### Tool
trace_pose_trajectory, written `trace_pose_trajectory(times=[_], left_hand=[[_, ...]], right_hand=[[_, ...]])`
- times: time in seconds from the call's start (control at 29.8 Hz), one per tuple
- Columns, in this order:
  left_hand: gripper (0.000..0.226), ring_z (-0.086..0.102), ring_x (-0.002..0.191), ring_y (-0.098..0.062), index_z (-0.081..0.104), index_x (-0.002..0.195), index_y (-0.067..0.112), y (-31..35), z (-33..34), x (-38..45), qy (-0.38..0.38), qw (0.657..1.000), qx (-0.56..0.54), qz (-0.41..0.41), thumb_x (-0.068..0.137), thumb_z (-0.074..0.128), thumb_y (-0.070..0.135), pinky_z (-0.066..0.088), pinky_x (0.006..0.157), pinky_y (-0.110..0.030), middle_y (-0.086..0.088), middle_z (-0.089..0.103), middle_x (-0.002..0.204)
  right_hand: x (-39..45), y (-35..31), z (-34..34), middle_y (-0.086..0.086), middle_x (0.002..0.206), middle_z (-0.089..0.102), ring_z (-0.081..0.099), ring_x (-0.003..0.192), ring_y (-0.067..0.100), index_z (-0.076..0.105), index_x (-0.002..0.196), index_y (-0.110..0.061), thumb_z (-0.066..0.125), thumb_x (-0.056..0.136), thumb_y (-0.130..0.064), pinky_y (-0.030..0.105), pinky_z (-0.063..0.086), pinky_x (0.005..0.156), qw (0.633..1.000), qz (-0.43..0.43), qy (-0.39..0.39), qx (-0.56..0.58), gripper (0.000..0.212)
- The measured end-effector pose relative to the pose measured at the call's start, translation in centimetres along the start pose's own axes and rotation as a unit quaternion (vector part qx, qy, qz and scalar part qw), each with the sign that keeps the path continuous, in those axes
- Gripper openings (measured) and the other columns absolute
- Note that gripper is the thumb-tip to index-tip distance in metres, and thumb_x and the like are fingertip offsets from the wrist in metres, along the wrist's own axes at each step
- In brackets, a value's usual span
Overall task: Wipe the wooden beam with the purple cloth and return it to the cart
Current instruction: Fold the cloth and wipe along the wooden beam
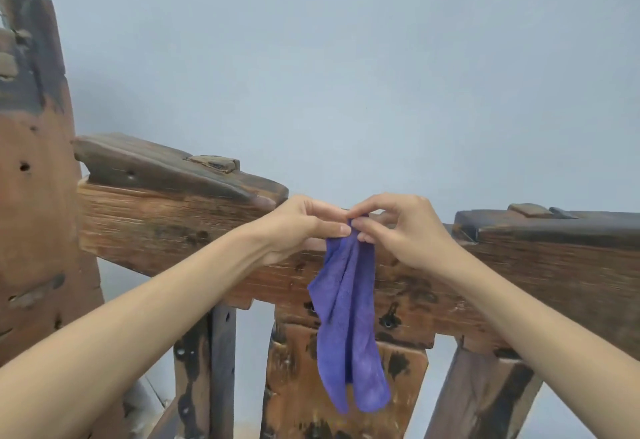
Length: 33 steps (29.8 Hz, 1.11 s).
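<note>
A purple cloth (346, 327) hangs down in loose folds in front of the wooden beam (166, 223), a rough, weathered horizontal timber that runs across the view. My left hand (298, 230) and my right hand (401, 230) meet at the cloth's top edge, and both pinch it between thumb and fingertips just in front of the beam's upper edge. The cloth's lower end dangles free over a wooden support. No cart is in view.
A tall worn wooden post (34, 178) stands at the left. Dark planks (173, 168) lie on top of the beam at left and right. Several wooden supports (298, 386) stand under the beam. A pale blue-grey wall (346, 74) fills the background.
</note>
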<state>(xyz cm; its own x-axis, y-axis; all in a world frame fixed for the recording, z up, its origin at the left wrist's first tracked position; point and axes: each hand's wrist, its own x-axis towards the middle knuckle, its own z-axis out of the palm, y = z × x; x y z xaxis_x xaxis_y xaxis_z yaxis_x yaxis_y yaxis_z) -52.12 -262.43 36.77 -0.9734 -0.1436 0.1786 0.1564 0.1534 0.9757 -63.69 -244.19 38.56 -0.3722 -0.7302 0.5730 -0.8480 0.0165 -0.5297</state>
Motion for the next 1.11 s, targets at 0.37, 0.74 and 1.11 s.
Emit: trace_pose_trajectory(times=[0.37,0.74,1.11], left_hand=[[0.036,0.070,0.088,-0.004,0.085,0.082,0.021,-0.2,-2.0,-0.3,0.072,0.864,0.488,0.098,0.076,0.060,-0.003,0.052,0.079,-0.014,0.009,0.072,0.114],[0.017,0.070,0.097,-0.009,0.082,0.086,0.018,-2.8,-7.0,-0.8,-0.007,0.797,0.603,-0.004,0.069,0.084,0.018,0.054,0.088,-0.029,0.012,0.075,0.113],[0.007,0.071,0.053,-0.012,0.066,0.092,0.013,-2.5,-8.6,0.5,0.292,0.942,0.114,0.121,0.097,0.065,0.009,0.057,0.052,-0.020,-0.004,0.072,0.072]], right_hand=[[-0.2,3.7,-4.6,0.008,0.099,0.066,0.071,0.086,0.025,0.082,0.101,-0.012,0.065,0.089,0.011,0.042,0.058,0.084,0.977,-0.077,0.042,-0.192,0.031],[-0.4,6.6,-9.2,0.000,0.093,0.063,0.071,0.079,0.015,0.083,0.097,-0.015,0.079,0.083,-0.002,0.019,0.057,0.082,0.958,-0.053,0.025,-0.280,0.020],[-3.1,9.6,-11.7,0.002,0.048,0.067,0.065,0.048,0.008,0.069,0.080,-0.025,0.066,0.095,-0.045,0.026,0.044,0.063,0.976,0.133,0.030,-0.168,0.025]])
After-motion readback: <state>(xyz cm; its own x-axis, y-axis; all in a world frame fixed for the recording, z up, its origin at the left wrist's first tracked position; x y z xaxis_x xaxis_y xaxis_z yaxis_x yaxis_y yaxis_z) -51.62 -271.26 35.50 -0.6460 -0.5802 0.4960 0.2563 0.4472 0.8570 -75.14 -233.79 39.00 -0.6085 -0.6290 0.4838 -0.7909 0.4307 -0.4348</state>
